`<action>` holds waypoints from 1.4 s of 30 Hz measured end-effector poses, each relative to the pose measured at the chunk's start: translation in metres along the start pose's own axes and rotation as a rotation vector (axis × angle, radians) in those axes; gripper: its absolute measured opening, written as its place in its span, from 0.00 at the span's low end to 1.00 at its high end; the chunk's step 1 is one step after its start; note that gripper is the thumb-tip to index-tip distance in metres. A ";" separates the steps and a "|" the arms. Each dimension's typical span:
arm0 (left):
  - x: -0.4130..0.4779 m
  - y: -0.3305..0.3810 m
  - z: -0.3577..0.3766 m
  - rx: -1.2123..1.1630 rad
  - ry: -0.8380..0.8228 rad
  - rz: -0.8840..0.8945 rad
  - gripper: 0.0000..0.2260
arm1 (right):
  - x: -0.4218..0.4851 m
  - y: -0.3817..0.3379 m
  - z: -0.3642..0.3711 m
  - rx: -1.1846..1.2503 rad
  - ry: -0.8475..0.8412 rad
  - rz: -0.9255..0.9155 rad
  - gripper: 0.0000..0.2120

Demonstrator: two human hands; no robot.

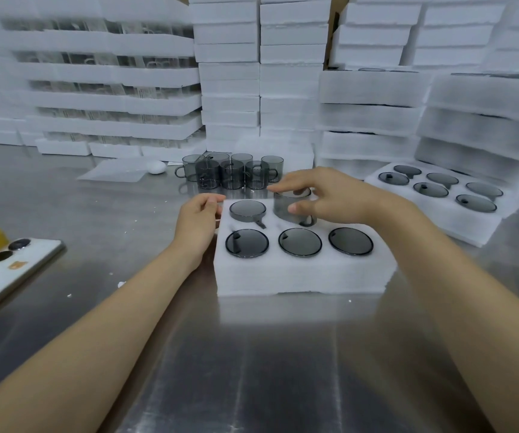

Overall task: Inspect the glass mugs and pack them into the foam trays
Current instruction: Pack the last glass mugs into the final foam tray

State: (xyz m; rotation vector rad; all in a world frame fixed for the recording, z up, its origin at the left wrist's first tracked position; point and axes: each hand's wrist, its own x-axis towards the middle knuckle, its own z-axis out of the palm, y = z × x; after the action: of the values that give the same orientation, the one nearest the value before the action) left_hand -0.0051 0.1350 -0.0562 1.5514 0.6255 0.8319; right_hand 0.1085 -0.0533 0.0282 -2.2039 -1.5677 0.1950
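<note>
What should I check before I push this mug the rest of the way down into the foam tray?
1. Grip on the mug: ok. The right hand holds the smoked glass mug from above, fingers round its rim.
2. Mug over a slot: ok. It sits upside down in the back-middle slot, not yet level with the others.
3. Handle lined up with its notch: cannot tell; the handle points toward the front.
4. Tray steadied: ok. The left hand grips the foam tray at its back-left corner.
5. Back-right slot free: cannot tell; the right hand hides it.
6. More mugs ready: ok. A cluster of loose mugs stands behind the tray.
</note>
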 end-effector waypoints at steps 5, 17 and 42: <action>0.000 0.000 0.000 0.008 0.002 0.010 0.12 | -0.002 -0.003 -0.004 -0.065 -0.004 -0.058 0.20; -0.001 -0.001 0.000 0.034 -0.030 0.019 0.12 | -0.001 0.010 -0.003 0.099 0.067 -0.005 0.26; -0.002 -0.003 0.000 0.089 -0.029 0.035 0.11 | -0.005 0.026 0.000 0.360 -0.047 0.205 0.15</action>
State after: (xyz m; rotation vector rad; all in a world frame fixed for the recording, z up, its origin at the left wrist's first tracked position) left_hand -0.0065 0.1340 -0.0594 1.6564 0.6227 0.8153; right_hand 0.1298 -0.0649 0.0166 -2.0780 -1.2144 0.5492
